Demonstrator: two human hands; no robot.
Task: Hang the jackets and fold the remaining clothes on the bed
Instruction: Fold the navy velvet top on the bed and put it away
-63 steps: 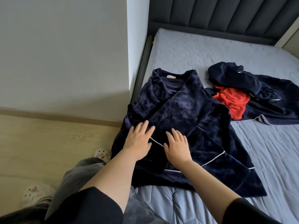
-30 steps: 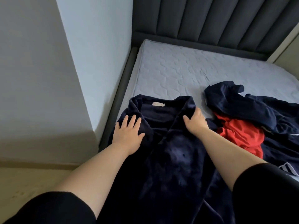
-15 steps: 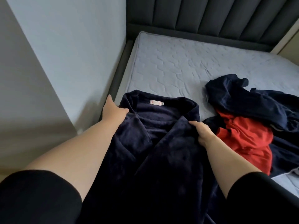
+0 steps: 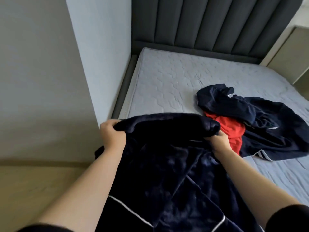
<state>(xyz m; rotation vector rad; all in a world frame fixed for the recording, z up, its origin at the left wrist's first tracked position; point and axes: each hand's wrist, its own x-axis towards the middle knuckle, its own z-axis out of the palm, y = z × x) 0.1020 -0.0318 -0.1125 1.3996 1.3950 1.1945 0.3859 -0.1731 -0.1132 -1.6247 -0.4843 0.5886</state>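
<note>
A dark navy velvet top (image 4: 167, 173) with white piping lies on the near left part of the grey mattress (image 4: 167, 84). Its upper part is folded toward me into a thick roll. My left hand (image 4: 112, 136) grips the left end of that fold. At the right end, my right hand (image 4: 217, 141) grips the fabric, fingers curled under it. A red garment (image 4: 230, 131) lies just right of my right hand, partly under a crumpled navy garment (image 4: 260, 121) with white stripes.
A dark padded headboard (image 4: 209, 25) stands at the far end of the bed. A pale wall corner (image 4: 93, 64) juts out beside the bed's left edge. Wooden floor (image 4: 33, 190) shows at lower left. A beige cabinet (image 4: 291, 54) stands at far right.
Both hands went from pressing flat on the top to its collar, gripped the shoulders, and pulled the upper part over toward me. The collar label is now hidden inside the fold.
</note>
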